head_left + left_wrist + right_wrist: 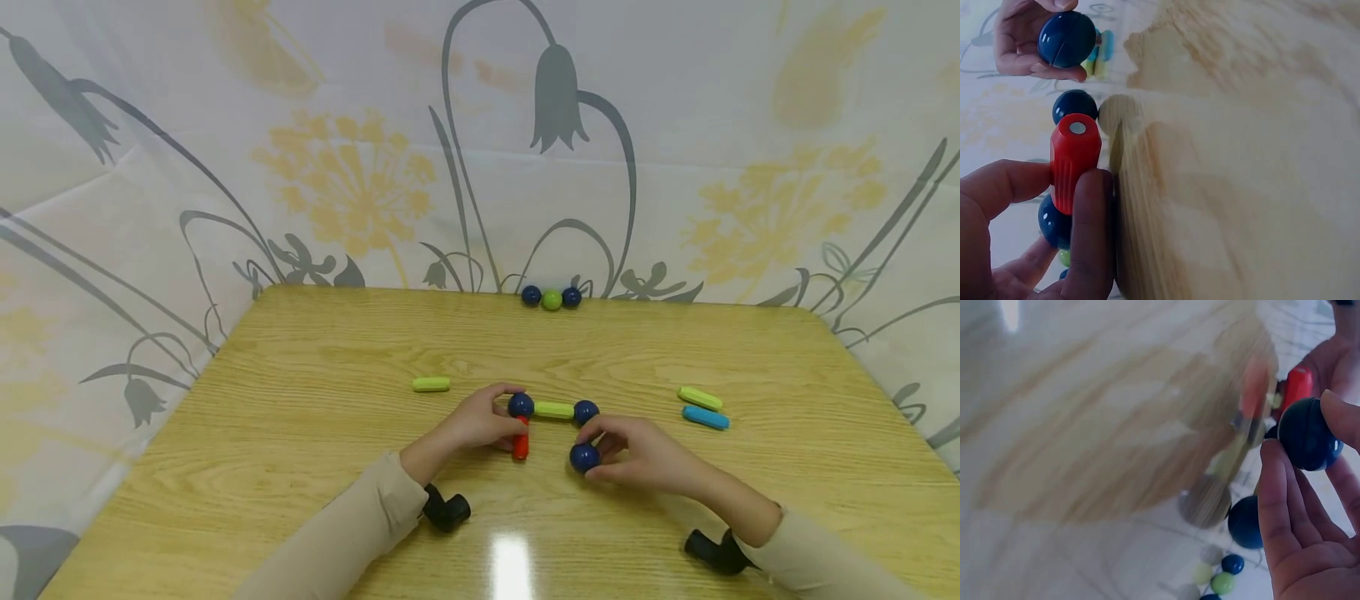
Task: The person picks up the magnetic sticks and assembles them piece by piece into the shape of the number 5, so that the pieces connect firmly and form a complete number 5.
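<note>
My left hand pinches a red ribbed rod between thumb and finger. A round silvery spot shows on the rod's near end in the left wrist view. The rod's other end meets a dark blue ball, with a fingertip of that hand beside it. From this ball a yellow-green rod runs right to a second blue ball. My right hand holds a third blue ball between thumb and fingertips, a little nearer than the second one and right of the red rod.
On the wooden table lie a loose yellow-green rod at left, and another yellow-green rod beside a blue rod at right. Two blue balls flank a green ball along the back edge, before a flowered cloth.
</note>
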Tool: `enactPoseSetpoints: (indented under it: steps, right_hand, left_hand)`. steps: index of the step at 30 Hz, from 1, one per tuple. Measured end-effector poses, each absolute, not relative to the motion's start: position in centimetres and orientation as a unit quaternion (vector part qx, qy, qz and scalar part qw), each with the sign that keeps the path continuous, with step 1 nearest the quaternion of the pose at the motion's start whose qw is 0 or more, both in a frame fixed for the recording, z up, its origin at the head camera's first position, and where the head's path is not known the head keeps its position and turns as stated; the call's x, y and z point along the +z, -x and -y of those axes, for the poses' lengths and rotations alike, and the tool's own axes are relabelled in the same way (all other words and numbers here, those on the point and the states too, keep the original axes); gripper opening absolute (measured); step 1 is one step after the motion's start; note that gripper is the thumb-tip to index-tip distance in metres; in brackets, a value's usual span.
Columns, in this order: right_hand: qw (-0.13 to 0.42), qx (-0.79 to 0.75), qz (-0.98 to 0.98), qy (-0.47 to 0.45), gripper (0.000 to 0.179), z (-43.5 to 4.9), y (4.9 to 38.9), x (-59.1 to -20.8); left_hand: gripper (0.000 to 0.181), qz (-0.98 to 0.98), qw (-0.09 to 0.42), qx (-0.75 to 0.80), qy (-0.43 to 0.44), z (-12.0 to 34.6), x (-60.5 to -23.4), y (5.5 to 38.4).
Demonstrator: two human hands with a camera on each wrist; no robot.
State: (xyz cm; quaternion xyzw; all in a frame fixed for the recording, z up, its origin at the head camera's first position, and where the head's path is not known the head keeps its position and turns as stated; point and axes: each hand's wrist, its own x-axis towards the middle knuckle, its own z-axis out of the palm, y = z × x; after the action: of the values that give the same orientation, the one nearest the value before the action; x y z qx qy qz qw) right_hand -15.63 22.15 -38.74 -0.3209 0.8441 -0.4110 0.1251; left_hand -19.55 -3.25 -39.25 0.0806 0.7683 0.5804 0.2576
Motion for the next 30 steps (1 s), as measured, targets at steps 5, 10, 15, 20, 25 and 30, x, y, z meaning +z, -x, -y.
enactPoseSetpoints:
  steps: [5, 10, 15, 20, 25, 30]
  right_hand:
    - [0.153, -0.421, -0.830, 0.334, 0.030, -21.0, 15.5, -38.7]
    - [0.158, -0.412, -0.825, 0.352, 0.029, -19.9, 15.4, -38.7]
    - [0.175, -0.417, -0.819, 0.354, 0.028, -19.0, 15.6, -38.7]
    - [0.190, -0.429, -0.816, 0.337, 0.029, -18.4, 15.6, -38.8]
    - [0.203, -0.446, -0.808, 0.327, 0.029, -18.0, 15.6, -38.8]
    - [0.203, -0.457, -0.805, 0.320, 0.031, -18.1, 15.5, -38.6]
  left_hand:
    - [0.057, -0.755, 0.267, 0.594, -0.077, 3.4, -39.2, 19.6]
    - [0.058, -0.743, 0.271, 0.607, -0.076, 3.5, -39.3, 19.7]
    - [0.059, -0.731, 0.276, 0.620, -0.072, 3.6, -39.6, 19.8]
    - [0.059, -0.720, 0.283, 0.630, -0.076, 3.8, -39.9, 20.0]
    - [0.059, -0.712, 0.287, 0.637, -0.074, 3.9, -40.1, 20.1]
    - [0.059, -0.709, 0.288, 0.640, -0.075, 3.9, -40.2, 20.1]
